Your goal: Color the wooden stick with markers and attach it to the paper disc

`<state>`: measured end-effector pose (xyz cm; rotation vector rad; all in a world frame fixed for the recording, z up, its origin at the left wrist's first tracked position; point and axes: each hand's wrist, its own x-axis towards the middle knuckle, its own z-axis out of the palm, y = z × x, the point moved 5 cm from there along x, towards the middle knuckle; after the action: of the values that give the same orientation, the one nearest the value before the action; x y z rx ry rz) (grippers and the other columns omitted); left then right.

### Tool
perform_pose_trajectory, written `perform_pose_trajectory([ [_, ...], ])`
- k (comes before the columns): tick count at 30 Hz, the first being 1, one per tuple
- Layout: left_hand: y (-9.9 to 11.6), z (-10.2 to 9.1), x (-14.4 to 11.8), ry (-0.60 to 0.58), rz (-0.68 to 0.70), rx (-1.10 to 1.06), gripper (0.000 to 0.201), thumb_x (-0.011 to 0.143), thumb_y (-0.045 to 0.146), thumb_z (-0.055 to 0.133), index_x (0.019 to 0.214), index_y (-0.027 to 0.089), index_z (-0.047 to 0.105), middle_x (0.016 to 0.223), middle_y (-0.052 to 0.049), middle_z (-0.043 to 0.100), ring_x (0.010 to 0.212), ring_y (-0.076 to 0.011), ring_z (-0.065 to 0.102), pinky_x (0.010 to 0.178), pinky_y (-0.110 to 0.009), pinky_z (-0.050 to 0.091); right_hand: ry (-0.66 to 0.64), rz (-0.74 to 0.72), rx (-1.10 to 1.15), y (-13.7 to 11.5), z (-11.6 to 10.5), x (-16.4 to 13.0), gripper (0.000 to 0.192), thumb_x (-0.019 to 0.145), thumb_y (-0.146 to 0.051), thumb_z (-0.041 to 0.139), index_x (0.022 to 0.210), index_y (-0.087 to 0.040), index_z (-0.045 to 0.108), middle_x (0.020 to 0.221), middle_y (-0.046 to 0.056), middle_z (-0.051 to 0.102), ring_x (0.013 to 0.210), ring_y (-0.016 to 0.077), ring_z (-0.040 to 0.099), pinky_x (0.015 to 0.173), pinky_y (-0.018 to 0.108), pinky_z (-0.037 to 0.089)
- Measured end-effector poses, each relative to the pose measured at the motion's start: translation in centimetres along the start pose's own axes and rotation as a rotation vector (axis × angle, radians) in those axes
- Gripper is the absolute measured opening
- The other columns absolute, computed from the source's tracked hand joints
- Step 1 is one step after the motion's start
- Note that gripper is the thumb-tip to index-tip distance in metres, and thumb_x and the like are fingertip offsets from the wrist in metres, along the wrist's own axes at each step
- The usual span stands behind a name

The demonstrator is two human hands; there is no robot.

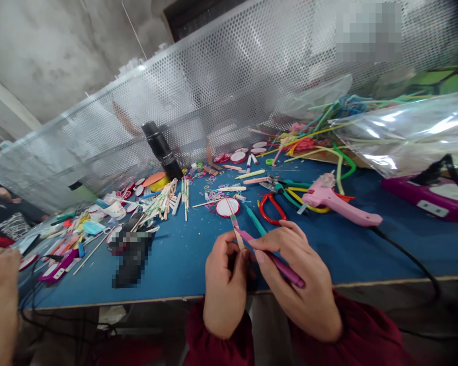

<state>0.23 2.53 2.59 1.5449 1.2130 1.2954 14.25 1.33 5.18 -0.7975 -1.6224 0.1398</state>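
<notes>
My left hand [226,287] is closed on a flat wooden craft stick [238,238], held upright at a tilt, with a greenish patch near its top. My right hand [303,277] grips a magenta marker pen [288,269], its tip touching or very close to the stick. Just beyond my hands lie a teal marker [255,221] and a white round disc with a red rim [228,206]. Red looped handles [272,212] and a pink glue gun [330,199] rest beyond my right hand. My left fingers partly hide the stick's lower end.
Loose craft sticks [164,201] and a black cylinder [162,150] stand left of centre on the blue table [175,264]. A purple power strip [423,198] and coloured pipe cleaners [309,145] are right. A perforated metal screen [229,76] borders the back. Another person's hand [0,269] is far left.
</notes>
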Motion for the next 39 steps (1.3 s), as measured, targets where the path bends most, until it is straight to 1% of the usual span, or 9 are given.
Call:
perform_pose_trajectory([
  [14, -0.17, 0.08, -0.01, 0.001, -0.013, -0.016, 0.026, 0.100, 0.037, 0.057, 0.119, 0.020, 0.060, 0.090, -0.003, 0.071, 0.064, -0.0112, 0.059, 0.065, -0.023, 0.050, -0.016, 0.017, 0.000, 0.00, -0.05, 0.05, 0.017, 0.091, -0.012, 0.059, 0.099, -0.026, 0.065, 0.088, 0.000, 0.071, 0.084, 0.0183, 0.067, 0.102, 0.045, 0.038],
  [20, -0.15, 0.07, -0.03, -0.001, -0.009, -0.006, 0.027, 0.101, 0.037, 0.056, 0.120, 0.020, 0.061, 0.088, -0.003, 0.070, 0.063, -0.0111, 0.058, 0.065, -0.024, 0.050, -0.003, 0.018, 0.003, 0.01, -0.16, 0.09, 0.018, 0.091, -0.011, 0.060, 0.100, -0.025, 0.065, 0.086, -0.001, 0.070, 0.083, 0.0183, 0.066, 0.101, 0.045, 0.039],
  [24, -0.02, 0.09, -0.05, -0.002, -0.010, -0.010, 0.026, 0.100, 0.039, 0.056, 0.119, 0.021, 0.061, 0.090, -0.003, 0.071, 0.063, -0.0119, 0.059, 0.065, -0.025, 0.051, 0.001, 0.014, 0.003, 0.02, -0.11, -0.02, 0.017, 0.091, -0.011, 0.059, 0.099, -0.025, 0.065, 0.087, 0.000, 0.070, 0.083, 0.0187, 0.066, 0.102, 0.045, 0.038],
  [28, 0.17, 0.10, -0.08, -0.001, 0.007, 0.003, 0.027, 0.101, 0.041, 0.054, 0.119, 0.023, 0.061, 0.087, -0.005, 0.070, 0.062, -0.0141, 0.059, 0.062, -0.027, 0.051, 0.020, 0.022, -0.013, 0.13, -0.13, 0.01, 0.018, 0.091, -0.012, 0.059, 0.102, -0.025, 0.066, 0.087, 0.000, 0.070, 0.083, 0.0191, 0.067, 0.101, 0.046, 0.039],
  [33, 0.04, 0.03, -0.05, 0.010, -0.011, 0.000, 0.029, 0.100, 0.041, 0.056, 0.119, 0.020, 0.061, 0.090, -0.004, 0.071, 0.065, -0.0127, 0.060, 0.062, -0.024, 0.051, -0.004, 0.008, -0.005, 0.09, -0.11, 0.03, 0.017, 0.091, -0.012, 0.059, 0.100, -0.026, 0.065, 0.088, 0.000, 0.071, 0.084, 0.0192, 0.067, 0.103, 0.046, 0.039],
  [39, -0.10, -0.01, -0.03, 0.003, 0.005, 0.005, 0.030, 0.100, 0.040, 0.056, 0.120, 0.019, 0.061, 0.082, -0.002, 0.067, 0.063, -0.0121, 0.059, 0.064, -0.024, 0.050, 0.026, 0.027, -0.015, 0.13, -0.25, -0.05, 0.017, 0.092, -0.013, 0.059, 0.101, -0.026, 0.066, 0.087, 0.000, 0.071, 0.083, 0.0189, 0.068, 0.102, 0.045, 0.040],
])
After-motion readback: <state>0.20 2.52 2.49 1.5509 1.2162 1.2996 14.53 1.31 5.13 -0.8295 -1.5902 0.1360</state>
